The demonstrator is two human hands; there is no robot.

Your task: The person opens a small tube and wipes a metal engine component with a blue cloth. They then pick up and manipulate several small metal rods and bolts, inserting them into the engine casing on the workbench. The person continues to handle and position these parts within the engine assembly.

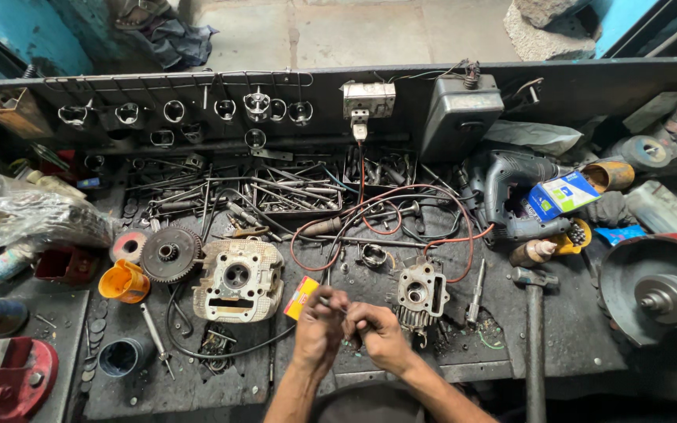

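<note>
Head view of a cluttered workshop tabletop [558, 329]. The left hand [320, 323] and right hand [375, 327] meet at the near edge, both curled closed around a thin metal rod [331, 303] whose tip projects up and to the left from between the fingers; what else lies within the grip cannot be told. Just left of the left hand lies a small yellow-and-red box [301, 296]. Beyond it sits a large pale cylinder head [238, 279], with a dark toothed gear [170, 254] and an orange cup [123, 282] further left. Just right of the hands stands a smaller finned cylinder head [420, 294], near a loop of red wire [440, 239]. A hammer [533, 313] lies further right, beside a grinder wheel [658, 288]. A power drill [511, 192] and a blue-and-white box [562, 194] rest towards the far right.
</note>
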